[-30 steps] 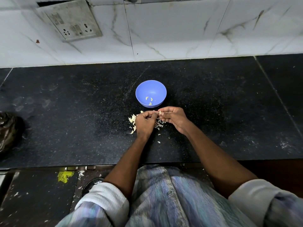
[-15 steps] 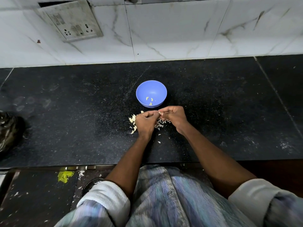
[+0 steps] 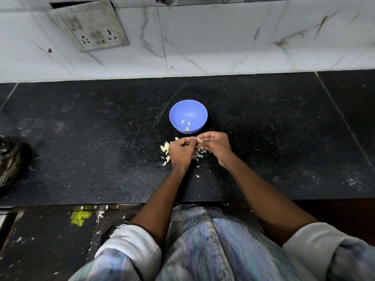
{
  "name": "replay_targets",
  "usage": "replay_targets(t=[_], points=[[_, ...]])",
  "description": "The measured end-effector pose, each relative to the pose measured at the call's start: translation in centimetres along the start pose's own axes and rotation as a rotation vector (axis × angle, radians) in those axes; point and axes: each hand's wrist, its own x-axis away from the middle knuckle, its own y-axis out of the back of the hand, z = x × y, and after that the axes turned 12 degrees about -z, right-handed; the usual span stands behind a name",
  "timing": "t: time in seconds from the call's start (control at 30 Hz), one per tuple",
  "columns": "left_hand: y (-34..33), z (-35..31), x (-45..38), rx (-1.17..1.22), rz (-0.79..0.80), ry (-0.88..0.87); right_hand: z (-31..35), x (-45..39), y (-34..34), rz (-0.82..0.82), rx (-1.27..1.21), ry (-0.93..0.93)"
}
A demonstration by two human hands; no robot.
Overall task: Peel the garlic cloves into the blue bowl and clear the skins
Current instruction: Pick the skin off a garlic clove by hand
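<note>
While loose papery skins lie scattered on the black speckled stone counter under the hands, cleanup is not started. Left hand and right hand meet fingertip to fingertip, both curled and pinching one small pale garlic clove, mid-peel. Just beyond, the round blue plastic bowl holds only about three peeled cloves. My read: early-to-mid task.

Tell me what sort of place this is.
Probably a home kitchen: a black speckled stone counter against white marble-look wall tiles, a grimy wall switch-and-socket plate, and a small blue plastic bowl holding peeled garlic.
</note>
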Motion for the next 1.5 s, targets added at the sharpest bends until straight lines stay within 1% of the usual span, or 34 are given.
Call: replay_targets(t=[0.2,0.37,0.43,0.6,0.73,0.97,1.1,1.27,1.5], points=[[-0.1,0.0,0.0,-0.067,-0.036,-0.057,0.0,0.1,-0.2,-0.007,0.070,0.094],[0.1,-0.3,0.1,-0.150,-0.060,-0.118,0.2,0.3,-0.4,0.028,0.057,0.096],[0.1,-0.1,0.1,-0.160,-0.054,-0.123,0.2,0.5,-0.5,0.049,0.011,0.069],[0.3,0.4,0.1,-0.133,0.009,-0.112,0.3,0.3,0.0,0.054,-0.167,-0.079],[0.6,0.5,0.1,-0.121,-0.007,-0.159,0.2,0.2,0.4,0.058,-0.221,-0.108],[0.6,0.3,-0.2,-0.194,0.002,-0.281,-0.1,0.3,0.8,0.054,-0.126,-0.021],[0.7,0.3,-0.2,-0.241,0.019,-0.328,-0.2,0.3,1.0,0.065,-0.049,0.076],[0.7,0.2,-0.2,-0.259,0.016,-0.296,-0.1,0.1,0.9,0.089,0.053,0.190],[0.8,0.4,-0.4,-0.136,0.083,-0.212,0.0,-0.1,1.1,0.104,0.067,0.183]])
